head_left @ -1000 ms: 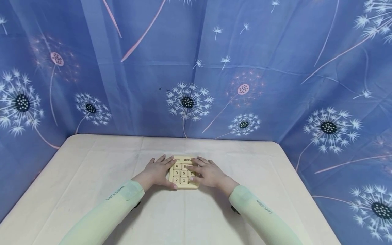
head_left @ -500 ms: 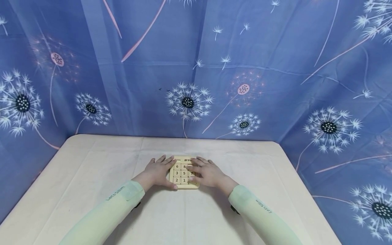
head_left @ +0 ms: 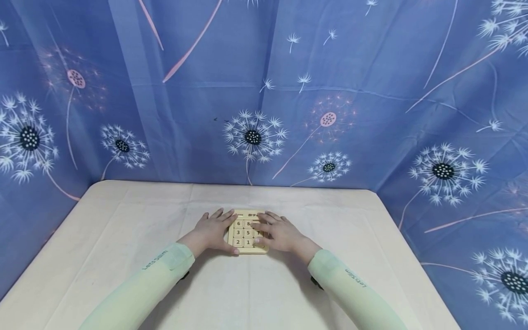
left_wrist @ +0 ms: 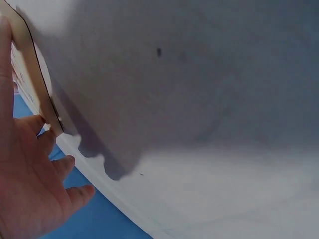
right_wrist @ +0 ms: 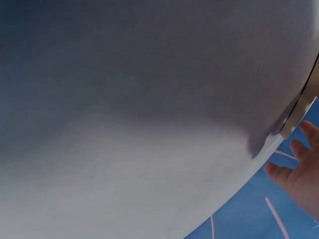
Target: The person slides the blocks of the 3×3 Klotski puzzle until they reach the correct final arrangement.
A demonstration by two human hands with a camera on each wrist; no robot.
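A square, pale yellow number slide puzzle (head_left: 248,233) lies flat on the table in the head view. Tiles 6, 8, 3, 5, 7, 2 and 1 show, while fingers partly cover its right column. My left hand (head_left: 212,233) grips the left side of the frame, thumb at the near corner and forefinger at the far one. Over the right side, my right hand (head_left: 284,233) has its fingers spread, with forefinger and thumb at the tiles. The left wrist view shows the puzzle's edge (left_wrist: 40,79) beside the fingers; another edge (right_wrist: 301,107) appears in the right wrist view.
The table (head_left: 247,293) has a cream cover and rounded far corners. Blue curtains (head_left: 185,114) with a dandelion print hang behind it and on both sides. Both forearms wear pale green sleeves (head_left: 140,288).
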